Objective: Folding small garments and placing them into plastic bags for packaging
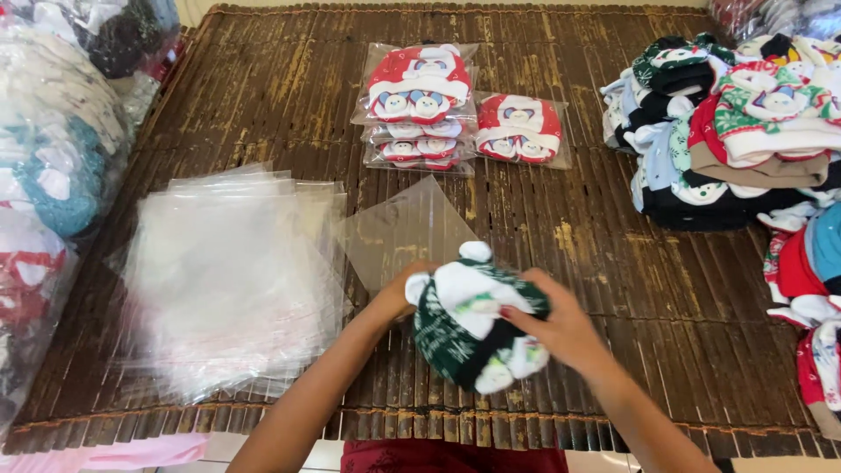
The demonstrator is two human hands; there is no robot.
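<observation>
Right hand (pixel 565 331) fingers are curled over the top and right side of a dark green and white knit hat (pixel 473 328), thumb pressed on the white patch, so the hat is grasped, not released. Left hand (pixel 399 293) is mostly hidden behind the hat; its fingers seem clamped on the hat's left edge together with the lower corner of a single clear plastic bag (pixel 405 229), though the exact grip cannot be told. The hat is held bunched up just above the near edge of the dark slatted mat (pixel 263 96), probably kept compact so it fits the bag mouth. The bag is tilted up beside the hat, likely for the same reason.

Just left, a loose stack of clear empty bags (pixel 232 276) is laid flat within reach. Further back at centre, a pile of bagged red and white hats (pixel 419 105) is seen, with one more bagged red hat (pixel 520 130) touching its right side. At right, a heap of unbagged hats (pixel 736 123) in green, red, white and black is piled. At far left, large clear sacks of goods (pixel 53 158) are seen
</observation>
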